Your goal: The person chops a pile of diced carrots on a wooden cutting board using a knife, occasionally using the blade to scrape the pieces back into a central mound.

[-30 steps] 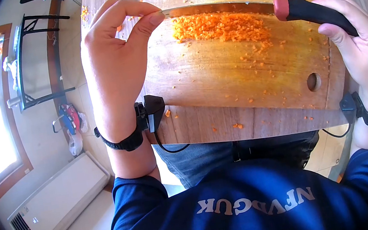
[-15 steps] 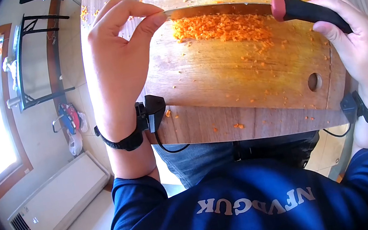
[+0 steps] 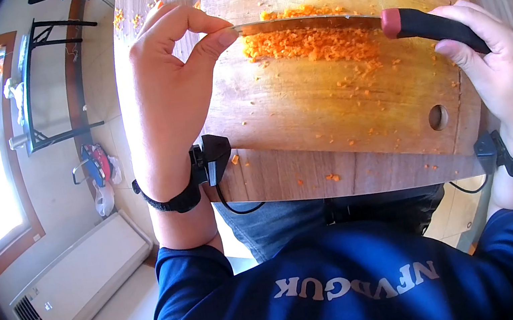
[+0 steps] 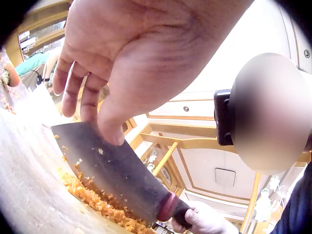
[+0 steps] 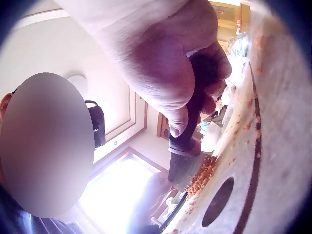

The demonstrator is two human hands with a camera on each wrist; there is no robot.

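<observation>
A wide knife blade [image 3: 308, 21] lies across a heap of finely chopped orange bits [image 3: 312, 44] on the wooden cutting board [image 3: 355, 103]. The right hand [image 3: 490, 53] grips its black handle [image 3: 431, 26], which has a red collar. At the far end of the blade, the left hand [image 3: 174, 92] pinches the tip between thumb and forefinger. In the left wrist view the blade [image 4: 112, 165] stands on edge beside the orange bits [image 4: 102, 204], its tip end at the left hand [image 4: 141, 63]. The right wrist view shows the right hand [image 5: 161, 63] curled round the handle [image 5: 190, 117].
Crumbs are scattered over the board and the wooden table [image 3: 313, 171] around it. The board has an oval hole [image 3: 438, 117] near its right corner. A black cable [image 3: 241, 208] hangs from the left wrist camera [image 3: 217, 158] over the table's near edge.
The blade and both hands have shifted slightly towards the body. A strip of orange bits now shows on the far side of the blade, where few were seen before.
</observation>
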